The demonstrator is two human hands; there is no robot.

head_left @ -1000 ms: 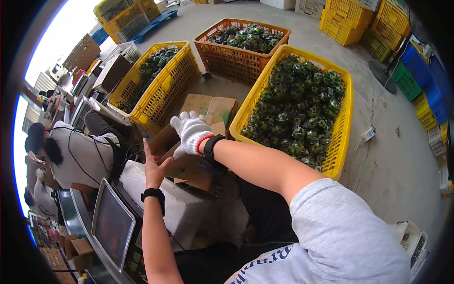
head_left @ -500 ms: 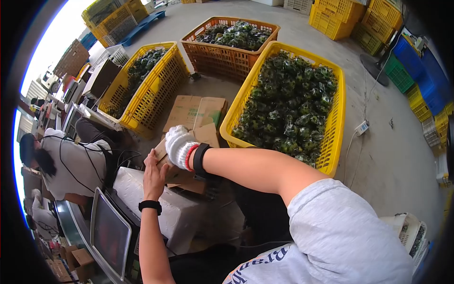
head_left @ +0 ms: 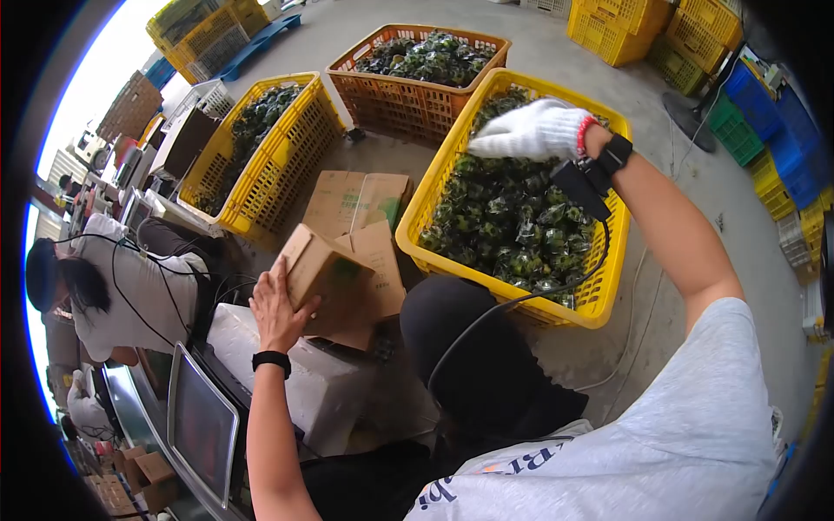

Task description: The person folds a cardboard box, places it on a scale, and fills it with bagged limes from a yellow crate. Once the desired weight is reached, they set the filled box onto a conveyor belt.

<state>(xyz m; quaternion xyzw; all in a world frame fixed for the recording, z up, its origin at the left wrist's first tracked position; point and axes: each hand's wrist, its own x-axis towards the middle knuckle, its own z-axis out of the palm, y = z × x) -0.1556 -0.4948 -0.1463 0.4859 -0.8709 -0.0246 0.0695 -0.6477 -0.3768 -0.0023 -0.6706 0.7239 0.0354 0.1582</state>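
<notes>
My left hand [head_left: 276,314] grips the left side of a small cardboard box [head_left: 327,273], its fingers on the outer wall and the thumb toward the near edge. The box is tilted, and its inside is mostly hidden from me. My right hand [head_left: 534,130], in a white knitted glove with a red cuff, is over the far part of a yellow crate [head_left: 408,227]. Its fingers are stretched out to the left and nothing shows in them. Dark green produce in clear plastic wrap [head_left: 504,217] fills that crate.
Behind stand an orange crate [head_left: 395,102] and another yellow crate [head_left: 291,178], both with wrapped produce. Flattened cardboard [head_left: 334,204] lies between them. A white foam box [head_left: 326,382] and a screen [head_left: 204,425] are near my left arm. A co-worker [head_left: 130,295] sits left.
My right hand has left the cardboard box and swung right, over the yellow crate. My left hand stays on the box, which now tilts more and shows its side.
</notes>
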